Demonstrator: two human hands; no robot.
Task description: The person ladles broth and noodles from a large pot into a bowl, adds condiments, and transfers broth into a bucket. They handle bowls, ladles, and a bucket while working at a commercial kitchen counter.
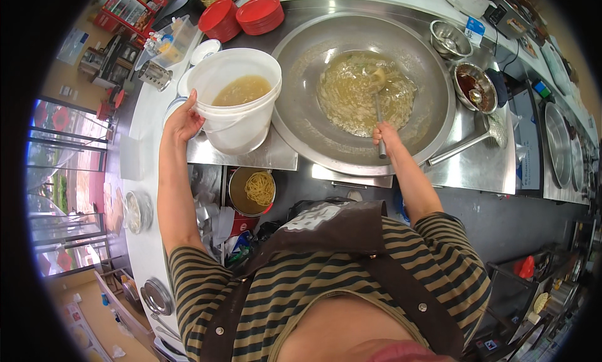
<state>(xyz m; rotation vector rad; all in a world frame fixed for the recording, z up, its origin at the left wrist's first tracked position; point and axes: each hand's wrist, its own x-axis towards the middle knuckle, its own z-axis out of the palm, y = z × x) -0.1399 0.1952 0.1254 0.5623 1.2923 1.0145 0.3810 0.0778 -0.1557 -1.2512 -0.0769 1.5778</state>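
Note:
My right hand [388, 137] grips the long metal handle of a ladle [378, 109]. Its bowl sits partly under cloudy yellowish broth [345, 96] in a large, wide metal wok [301, 75]. On the left, my left hand [182, 119] holds a white plastic bucket [240, 129] at its side, with the thumb up by the rim. The bucket tilts a little towards me and holds some similar broth [242, 90]. It stands beside the wok's left rim; its far side hides parts of bowls behind it.
Stacked red plates [260, 14] stand behind the bucket. Right of the wok are a steel bowl of dark red sauce [475, 86], another steel bowl [450, 39] and a long-handled strainer [463, 145]. Below the counter, a pot [237, 199] contains noodles [259, 188].

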